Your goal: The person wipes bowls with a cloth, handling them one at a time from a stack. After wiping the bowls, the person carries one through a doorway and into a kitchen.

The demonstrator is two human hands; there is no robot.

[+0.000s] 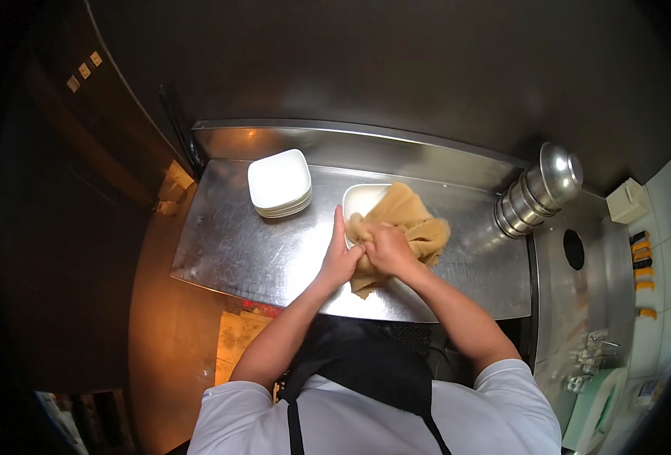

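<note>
A white square plate is in front of me, partly covered by a tan cloth. My left hand grips the plate's left edge, its fingers extended along the side and its thumb near the cloth. Bunched under my right hand, the cloth presses on the plate's surface; the right fingers are curled into it. Folds of cloth hang over the plate's right and near sides and hide much of it. To the left stands a stack of white square plates.
The stainless steel table has a raised back edge. Stacked metal bowls stand at its right rear. Further right are a steel counter with a round dark hole, glasses, and orange-and-black-handled tools on the wall.
</note>
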